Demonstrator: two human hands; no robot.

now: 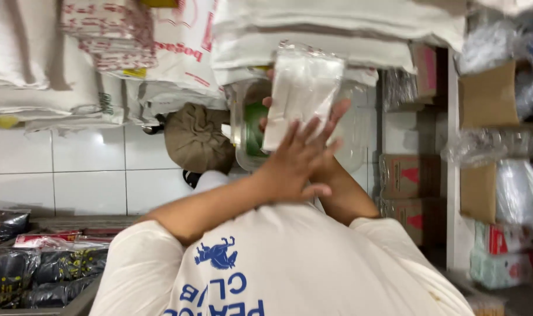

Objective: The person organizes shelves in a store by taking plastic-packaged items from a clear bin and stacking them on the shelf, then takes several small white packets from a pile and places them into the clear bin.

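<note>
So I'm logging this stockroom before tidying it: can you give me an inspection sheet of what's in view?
Surface: white tiled floor, no bench in view.
Job's things: clear packet of white contents, held over a clear plastic tub.
Clutter: brown cloth bag on the floor; dark packets lower left.
Grips: left hand flat on the packet, fingers spread; right hand mostly hidden behind it, only fingertips show at its edge.
Cables: nothing seen.
Surroundings: stacked white sacks, cardboard cartons, shelf with bagged goods on the right.
</note>
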